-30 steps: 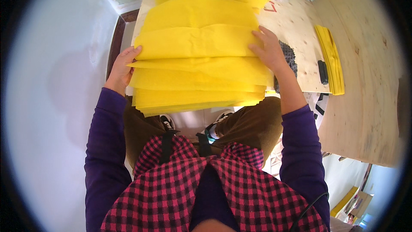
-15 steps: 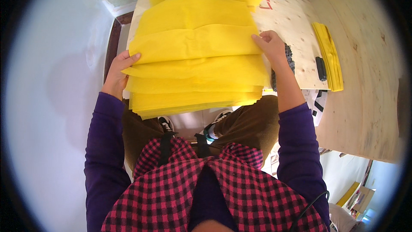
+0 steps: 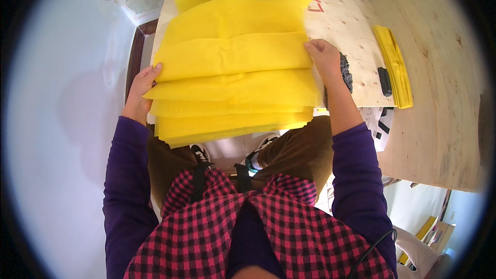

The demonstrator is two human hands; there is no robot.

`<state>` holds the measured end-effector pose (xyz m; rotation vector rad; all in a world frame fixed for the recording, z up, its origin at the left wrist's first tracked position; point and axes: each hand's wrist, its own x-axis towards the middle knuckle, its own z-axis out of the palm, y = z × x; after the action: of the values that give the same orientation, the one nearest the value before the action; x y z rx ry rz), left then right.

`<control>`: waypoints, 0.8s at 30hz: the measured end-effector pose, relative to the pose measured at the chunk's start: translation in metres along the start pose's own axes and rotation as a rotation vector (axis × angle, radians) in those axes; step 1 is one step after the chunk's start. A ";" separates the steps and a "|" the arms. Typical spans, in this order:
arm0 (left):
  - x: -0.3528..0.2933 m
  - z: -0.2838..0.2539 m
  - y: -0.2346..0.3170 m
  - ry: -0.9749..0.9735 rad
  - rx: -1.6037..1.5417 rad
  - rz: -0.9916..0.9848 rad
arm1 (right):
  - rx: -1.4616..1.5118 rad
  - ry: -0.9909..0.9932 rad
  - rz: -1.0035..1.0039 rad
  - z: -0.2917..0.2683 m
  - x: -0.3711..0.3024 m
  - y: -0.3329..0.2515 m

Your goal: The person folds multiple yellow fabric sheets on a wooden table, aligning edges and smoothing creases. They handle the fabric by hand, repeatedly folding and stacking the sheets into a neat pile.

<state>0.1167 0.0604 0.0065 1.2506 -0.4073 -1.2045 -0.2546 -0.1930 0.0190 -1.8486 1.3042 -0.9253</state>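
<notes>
- The wooden bench point(image 3: 345, 23) is being partly covered by yellow sheets point(image 3: 235, 54).
- A bumpy grey item point(image 3: 346, 72) is being carried beside them.
- A black block point(image 3: 384, 81) and yellow bundle point(image 3: 396, 67) are being carried at right.

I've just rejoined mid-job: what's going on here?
A person's right grip pinches the right edge of a thin yellow fabric-like sheet, while the left grip touches its left edge. It lies among overlapping yellow layers on a pale wooden table. A black oblong block and a folded yellow strip lie to the right.
</notes>
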 end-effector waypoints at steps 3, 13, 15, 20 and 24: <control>0.000 -0.001 -0.001 0.055 0.064 0.023 | 0.036 0.106 -0.083 -0.005 -0.001 0.002; 0.004 -0.007 -0.003 0.024 0.119 0.023 | -0.668 -0.017 0.102 -0.065 -0.031 0.046; 0.006 -0.007 -0.002 0.007 0.111 0.004 | -0.684 -0.048 0.200 -0.064 -0.030 0.048; 0.005 -0.007 -0.004 0.033 0.117 0.015 | -0.462 0.085 -0.031 -0.055 -0.018 0.026; 0.006 -0.007 -0.003 0.008 0.150 0.005 | -0.355 -0.053 -0.612 -0.028 -0.012 0.004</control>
<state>0.1232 0.0592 -0.0006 1.3813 -0.5015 -1.1811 -0.2834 -0.1857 0.0281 -2.6127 0.9150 -0.9742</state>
